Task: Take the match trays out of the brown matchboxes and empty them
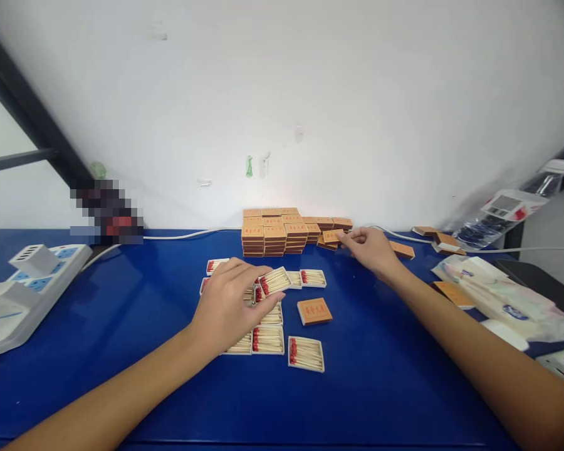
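Observation:
Between thumb and fingers, my left hand (232, 300) grips a white matchbox tray (275, 281) full of red-tipped matches, tilted above other filled trays. Those open trays, such as one filled tray (267, 340), lie in rows partly hidden under the hand. A separate tray (306, 354) rests to the right of the rows. My right hand (367, 245) pinches an orange matchbox cover (332, 236) at the right end of the stacked orange matchboxes (274, 233). One orange matchbox (314, 311) lies alone on the blue table, right of the trays.
A power strip (32, 294) with plugs sits at the left. On the right are loose orange matchboxes (401, 250), a tissue pack (507, 297) and a leaning plastic bottle (512, 203). A white cable (188, 235) runs along the wall behind the stack.

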